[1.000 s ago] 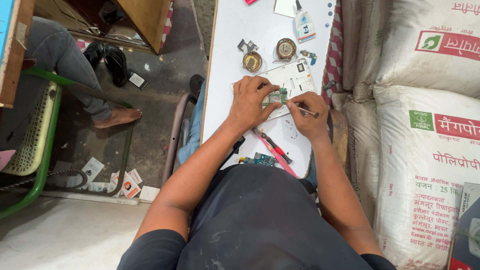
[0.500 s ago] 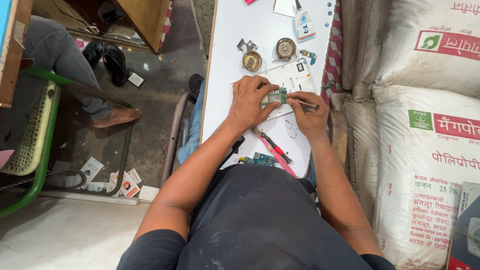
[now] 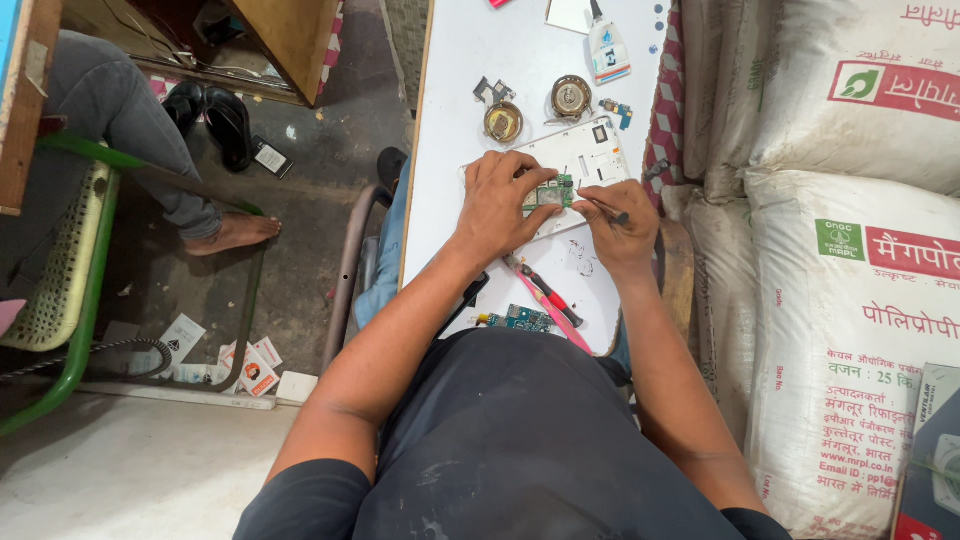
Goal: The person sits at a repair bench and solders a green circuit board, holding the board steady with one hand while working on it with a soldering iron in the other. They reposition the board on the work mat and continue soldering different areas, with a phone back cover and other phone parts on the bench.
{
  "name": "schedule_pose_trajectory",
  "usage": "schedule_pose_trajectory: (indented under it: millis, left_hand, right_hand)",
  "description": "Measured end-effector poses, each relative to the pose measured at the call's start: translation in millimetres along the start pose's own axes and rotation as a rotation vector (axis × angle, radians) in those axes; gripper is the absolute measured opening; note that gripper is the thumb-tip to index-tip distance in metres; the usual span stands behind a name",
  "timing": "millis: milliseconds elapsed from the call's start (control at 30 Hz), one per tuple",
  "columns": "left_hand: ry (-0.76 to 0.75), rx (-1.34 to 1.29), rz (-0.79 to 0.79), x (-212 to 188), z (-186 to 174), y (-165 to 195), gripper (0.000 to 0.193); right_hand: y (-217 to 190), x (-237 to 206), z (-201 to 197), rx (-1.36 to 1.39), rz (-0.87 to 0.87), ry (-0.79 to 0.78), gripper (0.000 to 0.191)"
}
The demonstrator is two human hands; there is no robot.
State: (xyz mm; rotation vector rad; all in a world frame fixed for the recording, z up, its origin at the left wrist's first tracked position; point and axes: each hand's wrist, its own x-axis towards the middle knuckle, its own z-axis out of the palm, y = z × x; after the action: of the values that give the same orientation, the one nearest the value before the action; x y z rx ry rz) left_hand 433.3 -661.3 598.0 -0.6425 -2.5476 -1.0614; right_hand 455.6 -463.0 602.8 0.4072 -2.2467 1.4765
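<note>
My left hand (image 3: pixel 503 203) presses on a small green circuit board (image 3: pixel 551 193) that lies on a white phone frame (image 3: pixel 583 160) on the white table (image 3: pixel 450 120). My right hand (image 3: pixel 622 228) grips a thin metal tool (image 3: pixel 605 208), its tip pointing left at the board's right edge. Both hands meet over the board, whose lower part is hidden under my fingers.
Two round brass-coloured parts (image 3: pixel 503 121) (image 3: pixel 570 97), a small glue bottle (image 3: pixel 606 45), a red-handled tool (image 3: pixel 545 292) and another circuit board (image 3: pixel 518 319) lie on the table. White sacks (image 3: pixel 850 250) stack at the right. Another person's bare foot (image 3: pixel 232 231) and a green chair (image 3: pixel 70 300) are at the left.
My right hand has shifted slightly left and down with the tool toward the board. My left hand stays on the board.
</note>
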Motion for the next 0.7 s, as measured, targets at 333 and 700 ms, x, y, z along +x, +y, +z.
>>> schedule_pose_trajectory:
  millis: [333, 700]
  left_hand:
    - [0.013, 0.006, 0.011, 0.3, -0.5, -0.6, 0.041]
    - [-0.013, 0.009, 0.000, -0.4, 0.9, -1.7, 0.041]
  right_hand:
    - [-1.9, -1.9, 0.4, -0.168, -0.037, -0.015, 0.015]
    - [-1.0, -0.9, 5.8, -0.202, -0.004, -0.024, 0.013]
